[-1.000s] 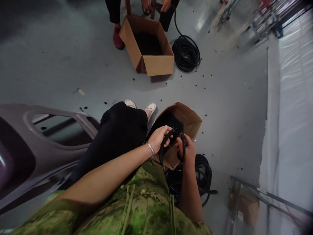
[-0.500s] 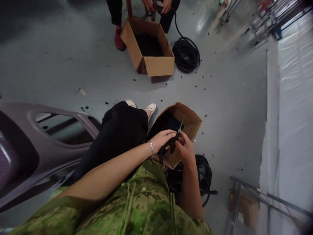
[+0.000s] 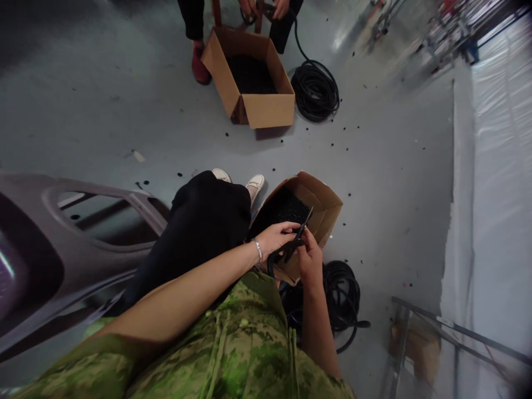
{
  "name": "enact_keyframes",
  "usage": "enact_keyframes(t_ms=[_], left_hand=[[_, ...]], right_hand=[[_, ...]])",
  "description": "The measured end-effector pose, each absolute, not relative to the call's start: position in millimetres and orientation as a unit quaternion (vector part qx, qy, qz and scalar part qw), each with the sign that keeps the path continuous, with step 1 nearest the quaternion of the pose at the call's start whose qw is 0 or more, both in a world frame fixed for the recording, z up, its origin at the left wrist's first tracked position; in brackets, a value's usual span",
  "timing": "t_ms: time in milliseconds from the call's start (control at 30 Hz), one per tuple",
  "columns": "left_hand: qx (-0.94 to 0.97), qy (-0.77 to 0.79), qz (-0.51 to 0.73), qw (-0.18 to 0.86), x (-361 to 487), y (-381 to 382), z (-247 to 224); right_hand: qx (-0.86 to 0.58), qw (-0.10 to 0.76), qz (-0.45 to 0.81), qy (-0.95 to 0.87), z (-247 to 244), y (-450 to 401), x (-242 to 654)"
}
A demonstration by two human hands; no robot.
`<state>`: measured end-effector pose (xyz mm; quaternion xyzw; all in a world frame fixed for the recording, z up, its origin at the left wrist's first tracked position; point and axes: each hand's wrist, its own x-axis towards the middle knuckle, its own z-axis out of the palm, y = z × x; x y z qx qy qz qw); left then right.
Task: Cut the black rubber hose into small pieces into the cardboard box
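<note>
My left hand (image 3: 273,238), with a bracelet at the wrist, is closed around a black hose (image 3: 273,259) that bends up past the palm. My right hand (image 3: 311,259) meets it from the right, its fingers closed at dark-handled scissors (image 3: 306,219). The blades point up and away, close to the left fingertips; the handles are partly hidden between the hands. Under both hands stands an open cardboard box (image 3: 328,202) holding many small black pieces (image 3: 286,206). A coil of black hose (image 3: 343,288) lies beside the box, partly behind my right forearm.
Another person's hands (image 3: 281,6) hold black hose above a second cardboard box (image 3: 269,111) of black pieces. A hose coil (image 3: 316,91) lies beside it. A grey moulded panel (image 3: 93,252) is at left, a metal frame (image 3: 461,327) at lower right. Black bits dot the floor.
My right hand has shifted slightly left and down. The scissors have turned a little, and the hose between my hands now lies flatter. The view has shifted slightly.
</note>
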<state>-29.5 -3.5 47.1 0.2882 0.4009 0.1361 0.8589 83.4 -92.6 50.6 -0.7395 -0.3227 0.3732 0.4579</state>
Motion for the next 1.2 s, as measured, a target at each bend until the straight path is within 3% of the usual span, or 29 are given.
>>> enact_keyframes(t_ms=[133,333,500,900,1100,1200], left_hand=[[0.298,0.397,0.126,0.859,-29,-5,46],[0.299,0.375,0.132,0.868,-29,-6,48],[0.322,0.367,0.133,0.863,-27,-10,39],[0.222,0.394,0.247,0.857,-20,-14,32],[0.152,0.374,0.325,0.855,-17,-13,30],[0.131,0.393,0.317,0.853,-18,-8,36]], right_hand=[[-0.728,0.46,0.402,-0.311,50,-92,88],[-0.669,0.543,0.469,-0.195,53,-86,82],[-0.678,0.484,0.487,-0.263,52,-84,86],[-0.762,0.429,0.291,-0.388,40,-75,73],[-0.769,0.472,0.179,-0.392,35,-74,67],[-0.773,0.534,0.178,-0.294,25,-78,57]])
